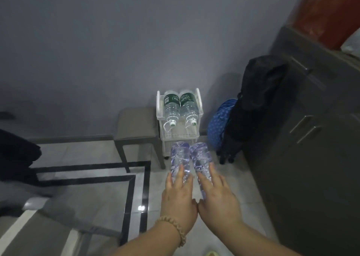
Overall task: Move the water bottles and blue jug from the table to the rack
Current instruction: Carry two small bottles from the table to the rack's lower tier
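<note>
Both hands loaded: left hand wraps a clear ribbed plastic water bottle, right hand wraps a second clear ribbed bottle. Bottles are held flat, side by side, far ends pointing at the white slotted plastic rack by the grey wall.

Top tier is already full w/ two green-label bottles lying caps-forward, so these prob go on a lower tier.

Risks:
- Lower opening looks tight. Two bottles in at once could snag on the front rail or each other.
- Fingers lie along the bottles, thumbs hidden, so grip looks loose. Wet or smooth plastic could slip and roll on the tile floor.
- Rack seems to have castors, so a push may shove it back.
- Grey stool just beside the rack limits left elbow room.

Blue jug not in view.
</note>
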### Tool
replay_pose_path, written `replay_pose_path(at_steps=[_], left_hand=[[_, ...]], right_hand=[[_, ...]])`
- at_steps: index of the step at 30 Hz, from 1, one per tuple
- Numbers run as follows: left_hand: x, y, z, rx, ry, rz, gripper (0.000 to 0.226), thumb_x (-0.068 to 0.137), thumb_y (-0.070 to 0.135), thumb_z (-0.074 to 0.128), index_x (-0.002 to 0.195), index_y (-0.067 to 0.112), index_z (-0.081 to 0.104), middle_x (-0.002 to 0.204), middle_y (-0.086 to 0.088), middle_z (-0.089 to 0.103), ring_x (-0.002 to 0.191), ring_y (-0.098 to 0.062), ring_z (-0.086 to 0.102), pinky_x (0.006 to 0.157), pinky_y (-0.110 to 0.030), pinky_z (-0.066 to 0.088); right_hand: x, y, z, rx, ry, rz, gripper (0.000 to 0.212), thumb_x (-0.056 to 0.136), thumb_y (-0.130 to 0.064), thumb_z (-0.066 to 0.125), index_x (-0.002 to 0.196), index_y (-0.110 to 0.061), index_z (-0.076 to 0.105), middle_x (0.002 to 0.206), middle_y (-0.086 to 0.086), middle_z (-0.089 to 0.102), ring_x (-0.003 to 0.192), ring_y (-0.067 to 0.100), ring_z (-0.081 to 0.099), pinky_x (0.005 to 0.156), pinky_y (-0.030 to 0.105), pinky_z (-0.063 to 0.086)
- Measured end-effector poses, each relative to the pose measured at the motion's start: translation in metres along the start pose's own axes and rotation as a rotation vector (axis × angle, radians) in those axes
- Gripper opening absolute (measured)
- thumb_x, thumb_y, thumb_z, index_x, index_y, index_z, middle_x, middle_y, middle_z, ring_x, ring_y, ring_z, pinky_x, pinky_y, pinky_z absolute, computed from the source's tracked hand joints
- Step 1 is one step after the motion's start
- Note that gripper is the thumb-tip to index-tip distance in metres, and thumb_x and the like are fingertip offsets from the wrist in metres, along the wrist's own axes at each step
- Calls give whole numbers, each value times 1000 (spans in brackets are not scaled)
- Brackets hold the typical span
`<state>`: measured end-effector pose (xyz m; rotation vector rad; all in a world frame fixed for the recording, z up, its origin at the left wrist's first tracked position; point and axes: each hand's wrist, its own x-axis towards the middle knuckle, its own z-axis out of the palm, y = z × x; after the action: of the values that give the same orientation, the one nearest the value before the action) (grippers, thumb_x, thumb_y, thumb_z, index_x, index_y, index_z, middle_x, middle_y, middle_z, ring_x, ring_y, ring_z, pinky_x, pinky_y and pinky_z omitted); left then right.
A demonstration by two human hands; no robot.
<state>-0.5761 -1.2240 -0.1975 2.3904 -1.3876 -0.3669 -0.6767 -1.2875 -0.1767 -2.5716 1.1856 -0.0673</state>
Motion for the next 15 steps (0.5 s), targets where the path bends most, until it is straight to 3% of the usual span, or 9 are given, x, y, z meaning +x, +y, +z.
replay_pose_path(at_steps=[9,15], left_hand=[[95,-60,58,-41,-113,-144,83,81,27,63,147,33,11,156,12,-13,142,-23,-8,115,-40,15],[183,-109,116,-75,-149,-66,78,82,28,64,144,32,17,156,10,-6,141,-24,-7,112,-40,19]], right_hand=[[114,15,65,15,-190,-54,79,83,-39,60,145,-41,12,159,-6,-7,140,19,14,97,29,43],[204,33,135,23,-177,57,80,78,-35,65,145,-37,22,159,-2,2,138,19,21,97,30,45]])
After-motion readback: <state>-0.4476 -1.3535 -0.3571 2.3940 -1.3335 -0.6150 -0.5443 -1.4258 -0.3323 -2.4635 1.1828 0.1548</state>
